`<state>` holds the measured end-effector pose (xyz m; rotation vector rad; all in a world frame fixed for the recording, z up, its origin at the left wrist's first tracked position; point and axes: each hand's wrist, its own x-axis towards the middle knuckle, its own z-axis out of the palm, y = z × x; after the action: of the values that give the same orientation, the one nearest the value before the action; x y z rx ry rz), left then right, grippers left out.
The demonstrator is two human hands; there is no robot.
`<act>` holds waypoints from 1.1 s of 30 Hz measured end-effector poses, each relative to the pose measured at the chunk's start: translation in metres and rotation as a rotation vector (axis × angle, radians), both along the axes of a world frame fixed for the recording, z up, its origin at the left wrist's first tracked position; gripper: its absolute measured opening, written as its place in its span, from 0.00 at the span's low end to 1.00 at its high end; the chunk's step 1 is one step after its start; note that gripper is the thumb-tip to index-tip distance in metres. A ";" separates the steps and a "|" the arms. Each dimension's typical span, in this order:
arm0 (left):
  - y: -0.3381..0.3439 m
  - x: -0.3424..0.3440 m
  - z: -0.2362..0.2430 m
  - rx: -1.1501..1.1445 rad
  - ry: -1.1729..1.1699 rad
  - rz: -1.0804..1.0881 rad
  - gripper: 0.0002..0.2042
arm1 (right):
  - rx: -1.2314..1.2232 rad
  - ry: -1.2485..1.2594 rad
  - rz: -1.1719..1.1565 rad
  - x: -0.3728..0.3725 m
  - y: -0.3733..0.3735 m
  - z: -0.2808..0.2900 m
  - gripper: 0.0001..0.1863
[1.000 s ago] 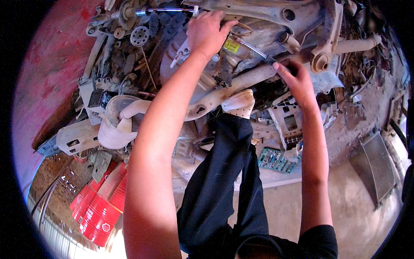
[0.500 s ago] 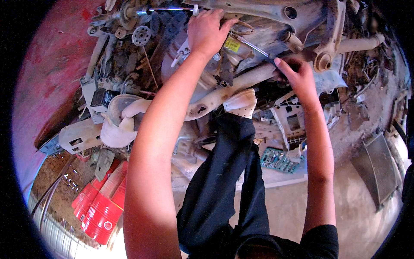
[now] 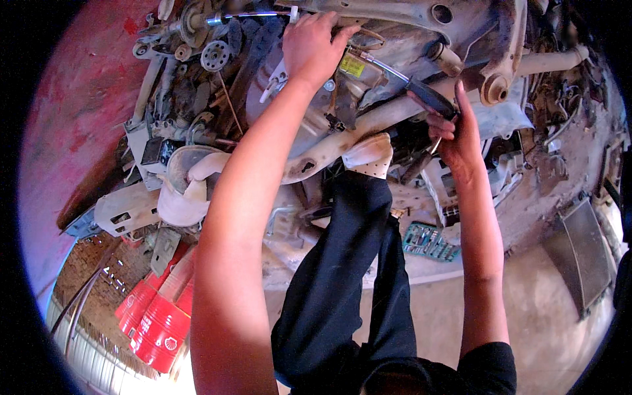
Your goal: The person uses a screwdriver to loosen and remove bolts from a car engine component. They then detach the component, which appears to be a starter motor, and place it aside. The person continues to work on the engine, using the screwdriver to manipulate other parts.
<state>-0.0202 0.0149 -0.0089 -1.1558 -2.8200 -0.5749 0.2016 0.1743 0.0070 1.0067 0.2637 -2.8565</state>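
Observation:
Near the top, my left hand [image 3: 308, 54] lies on the dirty metal parts beside a white plastic piece [image 3: 294, 12]. Its thumb is spread to the right, close to the tool's tip; the undersides of the fingers are hidden. In my right hand [image 3: 461, 135] is a socket screwdriver [image 3: 428, 97] with a black handle and a shiny shaft. The fingers lie under the handle and the thumb points upward. The shaft slants up and left to the parts beside a yellow label [image 3: 352, 64]; its exact seat is too small to tell. A thin metal rod [image 3: 434, 145] shows below the right fingers.
A rusty pipe [image 3: 368, 131] crosses below my hands, and my white perforated shoe [image 3: 368, 157] is next to it. Farther off are a teal tool case [image 3: 429, 242], red drums [image 3: 158, 332], a flat radiator-like panel [image 3: 584, 257] and a red wall [image 3: 72, 112].
My right hand has shifted down and its thumb has lifted, exposing the black handle. The left hand stays in nearly the same spot. The view has shifted slightly.

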 end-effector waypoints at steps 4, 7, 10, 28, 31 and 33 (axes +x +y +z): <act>0.000 0.000 0.003 -0.017 -0.007 -0.003 0.21 | 0.392 -0.264 0.326 -0.003 0.002 0.012 0.27; 0.000 0.000 0.003 -0.019 0.004 0.006 0.21 | 0.750 -0.207 0.425 -0.003 0.003 0.013 0.22; 0.000 0.000 0.004 -0.051 -0.008 0.014 0.22 | 0.977 -0.221 0.437 -0.002 -0.001 0.016 0.20; -0.002 0.000 0.001 -0.019 0.027 0.001 0.21 | 0.751 -0.281 0.516 -0.014 0.015 0.022 0.24; -0.002 0.000 0.002 -0.018 -0.002 -0.004 0.20 | 0.864 -0.277 0.529 -0.015 0.012 0.018 0.23; -0.001 0.000 0.003 -0.008 -0.006 -0.009 0.20 | 0.920 -0.266 0.480 -0.014 0.007 0.016 0.24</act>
<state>-0.0205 0.0140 -0.0064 -1.1703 -2.8259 -0.5689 0.1880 0.1813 0.0228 1.1830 1.6176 -2.0853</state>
